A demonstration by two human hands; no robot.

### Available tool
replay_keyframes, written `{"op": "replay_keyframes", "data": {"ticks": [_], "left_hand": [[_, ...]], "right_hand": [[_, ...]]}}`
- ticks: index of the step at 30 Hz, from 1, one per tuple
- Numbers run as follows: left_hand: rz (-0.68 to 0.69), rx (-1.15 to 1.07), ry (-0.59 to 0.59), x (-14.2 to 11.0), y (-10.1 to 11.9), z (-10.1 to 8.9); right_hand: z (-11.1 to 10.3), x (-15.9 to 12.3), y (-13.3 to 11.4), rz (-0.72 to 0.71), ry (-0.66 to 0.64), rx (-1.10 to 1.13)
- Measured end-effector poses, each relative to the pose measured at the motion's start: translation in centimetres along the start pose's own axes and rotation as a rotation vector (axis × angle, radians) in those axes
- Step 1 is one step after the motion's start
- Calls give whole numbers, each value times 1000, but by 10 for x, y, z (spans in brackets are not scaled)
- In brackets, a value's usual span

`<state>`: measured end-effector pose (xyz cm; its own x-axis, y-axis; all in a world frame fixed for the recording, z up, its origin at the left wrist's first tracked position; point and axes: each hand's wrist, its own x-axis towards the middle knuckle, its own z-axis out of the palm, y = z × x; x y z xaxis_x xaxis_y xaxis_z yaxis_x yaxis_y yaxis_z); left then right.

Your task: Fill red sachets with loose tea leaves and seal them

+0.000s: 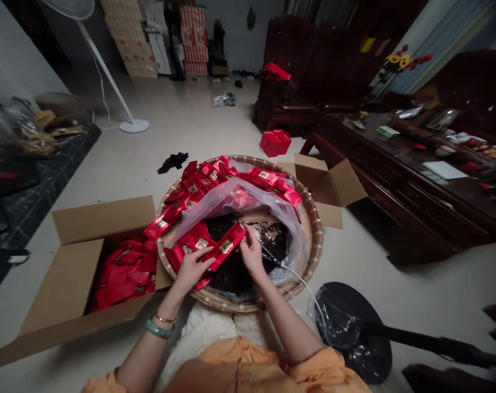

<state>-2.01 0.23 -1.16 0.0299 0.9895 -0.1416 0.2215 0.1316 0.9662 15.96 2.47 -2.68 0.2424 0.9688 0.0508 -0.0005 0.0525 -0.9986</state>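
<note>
A red foil packet [228,246] with a pale gold label is held slantwise over a round woven basket [316,240]. My left hand [192,267] has its fingers closed on the packet's lower left end. My right hand [251,251] pinches the upper right end. Beneath them, dark loose tea leaves [227,278] lie in a clear plastic bag [299,251] spread open in the basket. More red packets [202,180] are heaped along the far and left sides. Beside my right hand is a dark slim object [271,255] with a white cable [303,281].
Left of the basket, an open carton [71,273] holds many red packets [123,273]. Another open carton [333,183] stands at the right, near a dark wooden table [354,153]. A black round stand base [370,311] lies close right. Further off are a red box [275,143] and a white fan [133,126].
</note>
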Motion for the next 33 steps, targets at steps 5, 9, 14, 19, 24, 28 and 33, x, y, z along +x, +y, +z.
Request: {"op": "replay_keyframes", "data": {"ticks": [5,9,14,19,24,28,33], "left_hand": [[-38,-2,-6,-4,-4,9],[-132,-64,-2,-9,-6,17],[-139,-121,34,-15,-8,25],[-121,-116,46,-21,-6,36],[-69,-170,31,-23,-6,46],[-115,-304,-148,-21,-2,47],[-104,-260,-153,-19,5,49]], "right_hand": [[-14,-4,-12,-270,-35,-372],[-16,-7,-13,-398,-13,-494],[-16,-9,-10,-469,45,-484],[-14,-13,-9,-524,59,-444],[-14,-13,-8,-666,-15,-475],[-15,-13,-12,-671,20,-430],[-15,-17,-20,-549,2,-415]]}}
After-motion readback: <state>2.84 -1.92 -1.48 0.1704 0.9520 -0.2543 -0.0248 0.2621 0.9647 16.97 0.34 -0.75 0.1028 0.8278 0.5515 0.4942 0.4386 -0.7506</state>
